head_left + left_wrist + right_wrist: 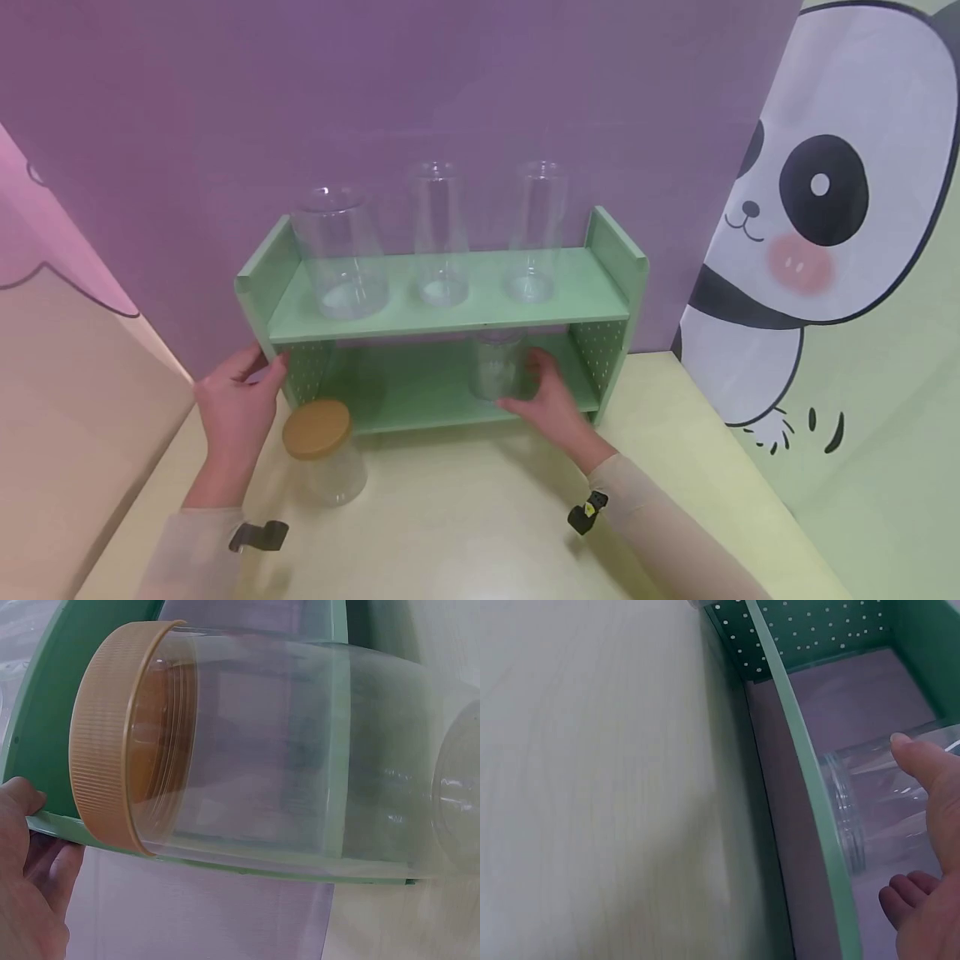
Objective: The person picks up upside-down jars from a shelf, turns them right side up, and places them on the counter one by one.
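A green two-tier shelf (465,325) stands on the table against the purple wall. My left hand (238,408) grips its left side panel, thumb in front and fingers on the outer side; in the left wrist view the fingers (64,870) curl at the green edge. On the lower tier, toward the right, a clear glass jar (497,371) stands upright. My right hand (551,400) is beside that jar, its thumb (915,754) against the glass and its loosely bent fingers apart from it. A lidded clear jar (262,750) stands before the shelf's left end.
On the upper tier are a wide clear glass container (348,258) at the left and two narrower ones, one mid-shelf (441,242) and one farther right (536,242). A pale wooden table (450,533) extends in front. A panda picture (825,192) covers the right wall.
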`<state>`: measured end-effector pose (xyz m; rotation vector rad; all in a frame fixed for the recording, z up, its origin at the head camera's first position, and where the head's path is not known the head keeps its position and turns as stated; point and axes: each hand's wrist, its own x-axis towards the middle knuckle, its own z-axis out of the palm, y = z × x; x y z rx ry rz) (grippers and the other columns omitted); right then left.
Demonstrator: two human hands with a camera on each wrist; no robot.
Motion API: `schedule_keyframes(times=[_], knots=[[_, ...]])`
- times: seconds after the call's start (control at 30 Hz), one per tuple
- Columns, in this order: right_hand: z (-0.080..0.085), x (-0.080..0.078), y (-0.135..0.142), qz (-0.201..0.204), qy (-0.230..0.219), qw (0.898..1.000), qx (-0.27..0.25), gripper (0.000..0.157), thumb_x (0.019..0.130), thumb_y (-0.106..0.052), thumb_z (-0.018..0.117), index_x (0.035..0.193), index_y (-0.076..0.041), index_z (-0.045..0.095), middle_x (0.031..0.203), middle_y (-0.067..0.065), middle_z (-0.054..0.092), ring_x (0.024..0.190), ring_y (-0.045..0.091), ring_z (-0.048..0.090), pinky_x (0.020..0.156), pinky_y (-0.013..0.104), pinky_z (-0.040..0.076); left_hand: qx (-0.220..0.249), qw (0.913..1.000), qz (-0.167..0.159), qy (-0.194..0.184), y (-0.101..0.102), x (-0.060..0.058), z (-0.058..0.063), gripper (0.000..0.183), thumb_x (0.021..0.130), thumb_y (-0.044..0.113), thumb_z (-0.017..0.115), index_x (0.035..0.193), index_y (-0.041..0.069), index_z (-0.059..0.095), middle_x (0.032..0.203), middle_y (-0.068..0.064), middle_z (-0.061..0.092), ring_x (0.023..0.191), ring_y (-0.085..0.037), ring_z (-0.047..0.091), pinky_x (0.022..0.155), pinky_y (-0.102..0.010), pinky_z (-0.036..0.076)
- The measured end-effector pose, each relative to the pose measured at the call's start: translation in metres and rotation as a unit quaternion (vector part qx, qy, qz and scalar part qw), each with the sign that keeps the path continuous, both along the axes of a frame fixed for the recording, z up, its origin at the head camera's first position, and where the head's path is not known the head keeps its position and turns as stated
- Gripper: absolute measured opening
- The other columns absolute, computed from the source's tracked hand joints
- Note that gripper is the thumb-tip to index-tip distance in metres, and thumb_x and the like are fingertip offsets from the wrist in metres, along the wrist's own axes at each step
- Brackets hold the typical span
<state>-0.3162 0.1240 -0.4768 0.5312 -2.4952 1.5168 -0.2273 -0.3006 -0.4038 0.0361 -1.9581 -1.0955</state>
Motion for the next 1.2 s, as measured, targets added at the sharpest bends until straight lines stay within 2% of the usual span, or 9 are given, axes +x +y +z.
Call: schedule_keyframes(times=[0.17,0.5,0.8,1.2], knots=[[-0.001,-0.006,-0.006,0.006,-0.024,1.000,-0.012,0.112,0.082,-0.025,0.100,0.167,-0.003,0.031,0.162,0.021,0.047,0.148,0.042,0.050,0.124,0.062,0.042,-0.006,1.0000,0.002,-0.002,0.001,0.000,0.002,0.028,0.099,0.002,0.078,0.126,0.005,0.083,0.116,-0.019,0.081,0.097,0.021,0.063,0.082,-0.003,0.053],[0.001,-0.014,-0.013,0.007,-0.036,0.999,-0.012,0.119,0.082,-0.029,0.101,0.170,-0.005,0.026,0.167,0.025,0.042,0.154,0.045,0.043,0.128,0.060,0.037,-0.024,0.9996,0.013,0.001,0.000,-0.003,0.002,0.026,0.098,0.001,0.078,0.124,0.002,0.083,0.112,-0.021,0.081,0.093,0.025,0.060,0.078,0.000,0.050],[-0.001,-0.018,-0.015,0.020,-0.051,0.998,-0.037,0.115,0.084,-0.025,0.100,0.170,-0.007,0.026,0.167,0.026,0.042,0.155,0.044,0.043,0.127,0.060,0.040,-0.005,0.9999,0.007,-0.007,0.001,-0.001,0.003,0.029,0.098,0.002,0.077,0.126,0.004,0.083,0.113,-0.022,0.081,0.094,0.023,0.061,0.074,-0.002,0.052],[-0.003,-0.016,-0.009,0.018,-0.041,0.998,-0.035,0.108,0.083,-0.029,0.100,0.167,-0.008,0.036,0.161,0.019,0.053,0.148,0.041,0.051,0.123,0.057,0.046,0.002,0.9999,0.006,-0.013,0.002,-0.001,0.003,0.029,0.098,0.001,0.076,0.126,0.002,0.082,0.115,-0.023,0.080,0.094,0.023,0.062,0.075,-0.002,0.052]])
